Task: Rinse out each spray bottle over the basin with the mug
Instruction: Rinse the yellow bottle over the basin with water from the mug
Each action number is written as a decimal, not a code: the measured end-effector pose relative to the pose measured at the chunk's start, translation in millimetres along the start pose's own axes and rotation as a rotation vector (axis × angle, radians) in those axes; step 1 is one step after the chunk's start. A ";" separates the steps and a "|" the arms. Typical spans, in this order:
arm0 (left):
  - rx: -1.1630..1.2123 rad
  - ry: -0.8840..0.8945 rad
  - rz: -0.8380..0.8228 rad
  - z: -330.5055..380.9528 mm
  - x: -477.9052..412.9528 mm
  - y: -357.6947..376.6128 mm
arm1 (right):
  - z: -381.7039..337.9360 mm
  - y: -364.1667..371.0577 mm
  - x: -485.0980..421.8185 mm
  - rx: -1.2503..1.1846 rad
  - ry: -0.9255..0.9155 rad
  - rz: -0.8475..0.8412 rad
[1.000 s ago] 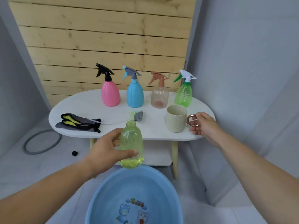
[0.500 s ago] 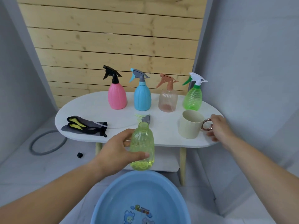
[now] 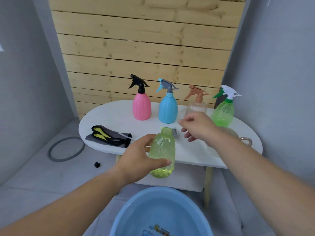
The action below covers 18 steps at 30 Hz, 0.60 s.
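My left hand [image 3: 136, 157] grips a yellow-green bottle [image 3: 162, 150] with its sprayer off, upright, a little liquid in its bottom, above the far rim of the blue basin [image 3: 136, 210]. My right hand [image 3: 197, 128] hovers over the table just right of the bottle's neck, fingers loosely curled, holding nothing. The cream mug [image 3: 228, 132] stands behind my right wrist, mostly hidden; its copper handle [image 3: 246, 141] shows. Pink [image 3: 141, 106], blue [image 3: 167, 108], clear brown-topped [image 3: 196, 108] and green [image 3: 222, 113] spray bottles stand in a row at the back.
The white oval table [image 3: 109, 114] also carries grey-yellow gloves [image 3: 109, 137] at its left and a loose sprayer head [image 3: 173, 132] behind the held bottle. A grey ring [image 3: 66, 149] and a small black cap [image 3: 97, 165] lie on the floor at left.
My right hand has let go of the mug's handle and moved left toward the held bottle. The left hand keeps the bottle in about the same place.
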<state>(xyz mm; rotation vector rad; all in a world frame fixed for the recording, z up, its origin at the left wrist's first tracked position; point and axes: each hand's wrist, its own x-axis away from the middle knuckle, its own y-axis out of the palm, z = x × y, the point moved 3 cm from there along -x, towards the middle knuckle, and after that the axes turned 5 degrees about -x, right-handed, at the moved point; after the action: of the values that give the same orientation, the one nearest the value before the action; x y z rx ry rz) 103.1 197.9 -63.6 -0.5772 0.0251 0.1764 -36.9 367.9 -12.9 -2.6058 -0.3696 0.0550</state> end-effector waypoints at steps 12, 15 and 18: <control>0.028 0.005 0.037 -13.7 -21.2 -12.5 | 35.1 76.2 -75.1 -0.074 0.495 -0.056; 0.028 0.004 0.047 -14.6 -26.4 -12.7 | 33.5 82.2 -82.9 -0.174 0.480 -0.051; 0.043 0.000 0.055 -15.4 -31.8 -12.2 | 37.7 78.3 -85.9 -0.261 0.384 0.032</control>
<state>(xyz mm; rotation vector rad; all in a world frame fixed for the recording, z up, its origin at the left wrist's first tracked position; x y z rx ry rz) 74.3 174.4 -67.6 -0.5341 0.0446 0.2288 -104.1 297.2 -86.5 -2.7937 -0.2067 -0.5073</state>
